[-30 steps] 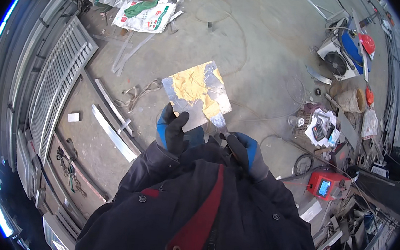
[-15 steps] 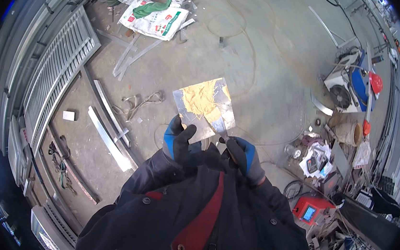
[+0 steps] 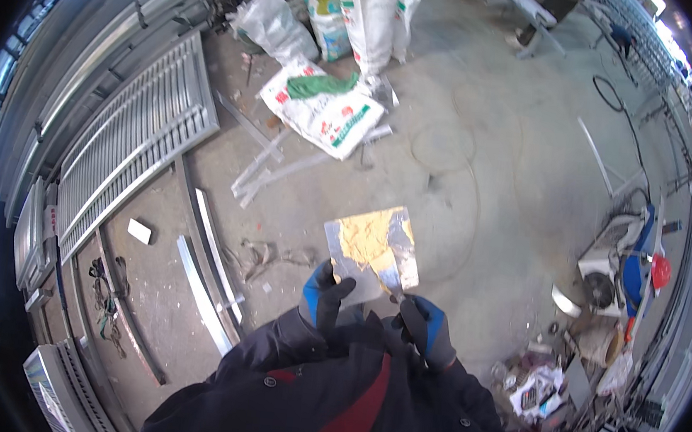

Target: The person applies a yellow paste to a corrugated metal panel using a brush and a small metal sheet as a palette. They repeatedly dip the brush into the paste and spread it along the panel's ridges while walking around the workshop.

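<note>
My left hand (image 3: 324, 297), in a grey-and-blue work glove, grips a square metal plate (image 3: 362, 287) by its near left part, thumb on top. Yellow putty-like paste (image 3: 370, 239) covers much of the plate's upper face in uneven ridges. In my gloved right hand (image 3: 427, 328) is a putty knife (image 3: 389, 278); its flat blade rests on the paste near the plate's right side. The fingers wrap its handle and hide most of it. Both hands are close together in front of my dark jacket, with the plate held above the floor.
White sacks (image 3: 379, 23) stand at the back, with a flattened sack (image 3: 326, 118) before them. A slatted metal panel (image 3: 141, 134) and metal strips (image 3: 203, 294) lie left. To the right are a machine with a fan (image 3: 600, 289), a red helmet (image 3: 660, 273), a bucket (image 3: 596, 340) and papers (image 3: 535, 394).
The view has tilted up and turned, so floor, sacks, plate and hands all appear lower. Both hands keep their hold; the knife blade stays on the plate's near right area.
</note>
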Motion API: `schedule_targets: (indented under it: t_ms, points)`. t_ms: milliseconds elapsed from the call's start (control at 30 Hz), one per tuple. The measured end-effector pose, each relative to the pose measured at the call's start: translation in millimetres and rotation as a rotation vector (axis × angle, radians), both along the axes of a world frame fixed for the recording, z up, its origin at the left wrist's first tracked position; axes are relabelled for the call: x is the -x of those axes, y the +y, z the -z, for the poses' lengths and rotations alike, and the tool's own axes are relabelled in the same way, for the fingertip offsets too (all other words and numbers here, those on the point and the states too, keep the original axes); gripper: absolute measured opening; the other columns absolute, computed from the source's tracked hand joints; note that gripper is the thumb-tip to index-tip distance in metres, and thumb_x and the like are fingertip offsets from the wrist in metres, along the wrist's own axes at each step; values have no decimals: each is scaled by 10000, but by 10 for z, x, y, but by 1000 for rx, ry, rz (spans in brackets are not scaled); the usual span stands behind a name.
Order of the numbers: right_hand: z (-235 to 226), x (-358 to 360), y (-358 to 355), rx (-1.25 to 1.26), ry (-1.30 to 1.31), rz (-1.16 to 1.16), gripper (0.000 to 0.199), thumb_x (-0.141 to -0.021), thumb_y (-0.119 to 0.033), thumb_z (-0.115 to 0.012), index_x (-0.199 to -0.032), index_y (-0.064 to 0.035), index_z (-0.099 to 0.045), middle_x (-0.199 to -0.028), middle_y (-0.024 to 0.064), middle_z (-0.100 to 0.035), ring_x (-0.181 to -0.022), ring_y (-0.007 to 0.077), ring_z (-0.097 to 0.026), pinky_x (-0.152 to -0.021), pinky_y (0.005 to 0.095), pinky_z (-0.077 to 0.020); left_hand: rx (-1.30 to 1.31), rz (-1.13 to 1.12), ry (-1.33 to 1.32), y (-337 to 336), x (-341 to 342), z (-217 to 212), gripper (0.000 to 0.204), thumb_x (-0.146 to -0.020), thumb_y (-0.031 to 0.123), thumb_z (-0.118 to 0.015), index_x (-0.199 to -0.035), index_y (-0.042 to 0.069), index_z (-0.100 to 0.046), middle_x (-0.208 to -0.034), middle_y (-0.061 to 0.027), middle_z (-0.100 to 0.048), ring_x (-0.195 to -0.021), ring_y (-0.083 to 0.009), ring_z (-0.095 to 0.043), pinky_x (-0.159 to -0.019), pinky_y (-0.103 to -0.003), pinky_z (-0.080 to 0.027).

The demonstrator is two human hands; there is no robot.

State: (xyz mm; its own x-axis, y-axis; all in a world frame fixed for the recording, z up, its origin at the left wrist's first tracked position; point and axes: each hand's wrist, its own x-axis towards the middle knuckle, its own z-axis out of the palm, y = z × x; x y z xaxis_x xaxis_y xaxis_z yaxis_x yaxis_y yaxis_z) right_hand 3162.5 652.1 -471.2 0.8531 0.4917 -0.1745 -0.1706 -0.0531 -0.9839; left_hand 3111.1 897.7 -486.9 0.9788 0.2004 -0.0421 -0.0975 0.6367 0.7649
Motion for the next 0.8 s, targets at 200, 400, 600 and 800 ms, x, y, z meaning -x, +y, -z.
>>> schedule_targets:
  t_ms: [200,400,600,800]
  points:
    - [584,-99,-149,9,-259,-45,335,-1113,-301,-688,-1212,4,-785,-900,58,-779,-799,99,-684,-725,319,-566,-176,-168,-134,-195,36,811,526,-993,-64,-634,-1509,38,-631,-1370,-95,-754,-1205,-234,-744,-1043,-402,-598]
    - [1551,-609,-140,77,-545,-118,270,-1083,-249,-721,-1171,0,-780,-912,147,-784,-825,153,-741,-722,360,-576,-425,-268,-265,-220,-147,1925,472,-1020,-37,-645,-1486,28,-607,-1457,-110,-685,-1276,-243,-696,-1066,-396,-573]
    - [2621,-1193,-108,99,-675,-208,260,-1082,-228,-724,-1203,-5,-778,-937,204,-787,-838,187,-786,-715,373,-573,-557,-495,-148,-406,-422,2976,442,-1026,-11,-653,-1461,64,-623,-1376,-126,-722,-1227,-293,-727,-1017,-441,-603]
    - [3451,-1517,-36,65,-325,-412,296,-1136,-267,-683,-1260,-10,-761,-883,31,-739,-795,82,-675,-692,296,-549,18,-431,-127,-508,-492,3714,526,-1023,15,-635,-1544,62,-581,-1442,-138,-702,-1311,-296,-688,-1057,-479,-592]
